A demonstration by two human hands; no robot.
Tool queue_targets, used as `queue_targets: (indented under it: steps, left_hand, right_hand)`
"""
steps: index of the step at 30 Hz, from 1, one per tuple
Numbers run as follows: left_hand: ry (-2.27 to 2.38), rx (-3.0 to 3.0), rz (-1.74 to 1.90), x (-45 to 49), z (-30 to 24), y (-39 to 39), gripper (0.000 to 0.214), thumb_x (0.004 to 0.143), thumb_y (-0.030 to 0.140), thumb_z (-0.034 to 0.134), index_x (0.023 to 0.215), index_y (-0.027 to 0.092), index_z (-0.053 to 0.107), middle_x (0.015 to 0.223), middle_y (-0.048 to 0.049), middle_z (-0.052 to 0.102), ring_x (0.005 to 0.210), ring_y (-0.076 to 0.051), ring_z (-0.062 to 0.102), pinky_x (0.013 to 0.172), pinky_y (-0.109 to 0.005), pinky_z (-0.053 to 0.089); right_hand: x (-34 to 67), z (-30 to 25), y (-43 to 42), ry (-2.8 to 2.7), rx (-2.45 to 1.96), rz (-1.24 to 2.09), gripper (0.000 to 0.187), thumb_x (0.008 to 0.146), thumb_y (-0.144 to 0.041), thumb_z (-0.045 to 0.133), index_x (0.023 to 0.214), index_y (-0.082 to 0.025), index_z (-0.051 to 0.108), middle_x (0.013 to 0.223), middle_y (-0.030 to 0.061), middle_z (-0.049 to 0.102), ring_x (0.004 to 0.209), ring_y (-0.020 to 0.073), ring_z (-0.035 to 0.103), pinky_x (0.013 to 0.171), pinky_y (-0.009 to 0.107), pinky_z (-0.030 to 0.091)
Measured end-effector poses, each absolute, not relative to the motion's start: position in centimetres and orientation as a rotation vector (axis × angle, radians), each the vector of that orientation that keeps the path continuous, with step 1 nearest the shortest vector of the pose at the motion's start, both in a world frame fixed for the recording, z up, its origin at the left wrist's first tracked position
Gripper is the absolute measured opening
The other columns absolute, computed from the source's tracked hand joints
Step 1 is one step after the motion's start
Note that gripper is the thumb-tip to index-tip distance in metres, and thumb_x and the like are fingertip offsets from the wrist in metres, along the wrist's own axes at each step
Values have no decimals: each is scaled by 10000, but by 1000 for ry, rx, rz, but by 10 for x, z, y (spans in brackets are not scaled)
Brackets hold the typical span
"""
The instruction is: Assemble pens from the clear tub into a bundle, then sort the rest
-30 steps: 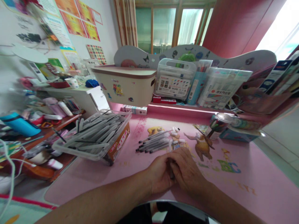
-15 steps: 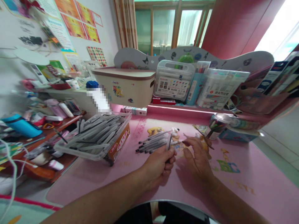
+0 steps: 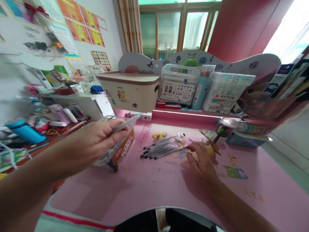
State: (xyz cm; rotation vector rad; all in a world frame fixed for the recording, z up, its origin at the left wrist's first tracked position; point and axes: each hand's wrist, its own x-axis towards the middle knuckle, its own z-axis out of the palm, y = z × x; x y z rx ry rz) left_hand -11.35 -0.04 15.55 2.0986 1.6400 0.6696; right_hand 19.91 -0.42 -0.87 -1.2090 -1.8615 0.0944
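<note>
Pen juts rightward from the left hand gripping it near the box, the right hand's hold unclear.

Daylight bright; far-right window overexposed. Left hand motion-blurred. Soft shadows on counter. Wide-angle distortion stretches edges.

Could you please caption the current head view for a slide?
Left hand holding a slim translucent pen; right hand near translucent, black-tipped pens on a pink desk.

Box and pens flank a passable strip of desk.
</note>
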Motion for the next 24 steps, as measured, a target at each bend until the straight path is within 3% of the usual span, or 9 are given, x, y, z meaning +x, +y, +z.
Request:
queue_targets:
  steps: [5, 10, 24]
  left_hand:
    - [2072, 2302, 170, -171, 160, 55, 447, 887, 472, 405, 1121, 140, 591, 1031, -69, 680, 888, -238, 609, 808, -306, 432]
    - [2106, 2339, -137, -190, 143, 79, 480, 912, 407, 314, 1136, 71, 575, 1101, -156, 669, 940, -261, 608, 811, -304, 424]
    - [1927, 2367, 156, -194, 132, 75, 415, 904, 240, 326, 1189, 76, 579, 1165, -104, 688, 1012, -195, 609, 947, -261, 398]
  right_hand:
    - [197, -9, -4, -1877, -1227, 100, 156, 918, -186, 472, 1053, -221, 542, 1041, 70, 583, 1004, 243, 538, 895, 407, 426]
    - [198, -9, -3, -1889, -1232, 105, 175, 904, -188, 474, 1060, -210, 549, 1031, 73, 591, 987, 243, 549, 869, 385, 436]
    - [196, -7, -4, -1886, -1257, 182, 195, 878, -170, 487, 1054, -212, 558, 1040, 85, 605, 1001, 259, 548, 870, 429, 449]
